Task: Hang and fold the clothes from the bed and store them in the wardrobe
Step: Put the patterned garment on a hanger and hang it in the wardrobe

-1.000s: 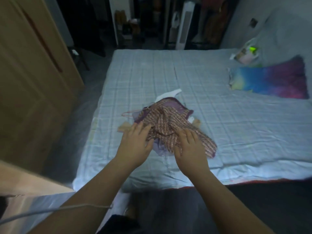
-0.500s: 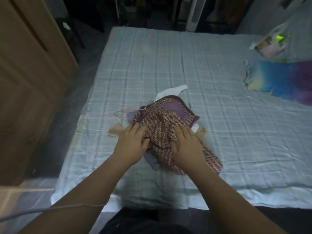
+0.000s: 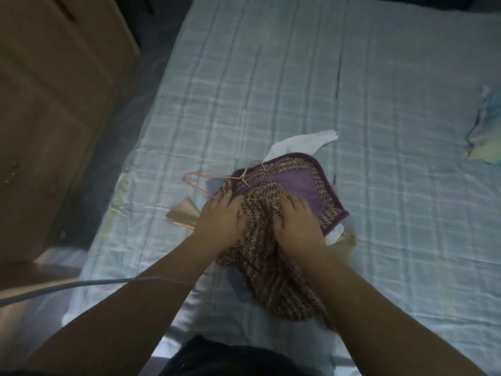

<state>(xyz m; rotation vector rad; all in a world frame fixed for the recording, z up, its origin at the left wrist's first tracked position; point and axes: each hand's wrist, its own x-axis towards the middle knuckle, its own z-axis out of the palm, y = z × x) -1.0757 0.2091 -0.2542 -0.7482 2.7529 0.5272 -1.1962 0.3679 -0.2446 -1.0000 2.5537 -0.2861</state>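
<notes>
A small pile of clothes lies on the bed near its front edge. On top is a brown patterned garment with purple lining. A white cloth and a beige piece stick out from under it. A thin pink hanger pokes out at the pile's left. My left hand and my right hand both rest on the patterned garment, fingers curled into its fabric.
A wooden wardrobe door stands at the left, with a strip of floor between it and the bed. A colourful pillow sits at the right edge. A grey cable crosses my left forearm.
The camera has moved closer and tilted down over the pile. Both hands stay on the patterned garment and have bunched its fabric more tightly between them.
</notes>
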